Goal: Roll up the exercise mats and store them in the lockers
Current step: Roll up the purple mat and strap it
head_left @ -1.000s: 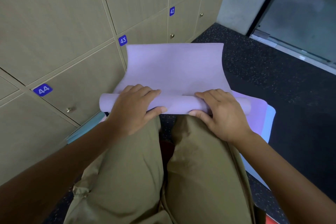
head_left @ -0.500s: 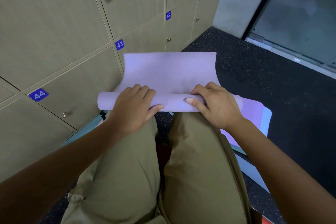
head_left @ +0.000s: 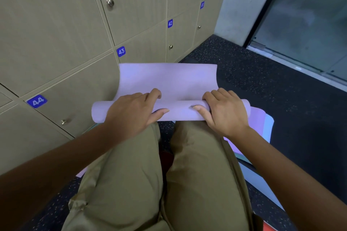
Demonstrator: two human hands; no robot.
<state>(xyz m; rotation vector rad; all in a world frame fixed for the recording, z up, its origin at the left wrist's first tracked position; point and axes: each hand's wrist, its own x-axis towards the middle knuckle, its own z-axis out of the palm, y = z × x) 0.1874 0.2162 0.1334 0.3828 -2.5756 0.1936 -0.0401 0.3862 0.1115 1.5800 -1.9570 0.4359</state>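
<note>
lilac exercise mat (head_left: 169, 80) is lying mid-frame before the lockers (head_left: 75, 33), its roll thicker than a moment ago. left hand (head_left: 135, 110) and right hand (head_left: 225, 112) are curling around the roll, gripping it; rolling is progressing.

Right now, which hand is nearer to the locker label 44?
Left. The left hand grips the purple mat roll at its locker-side end, closest to label 44. The right hand grips the roll's far end, away from the lockers.
</note>
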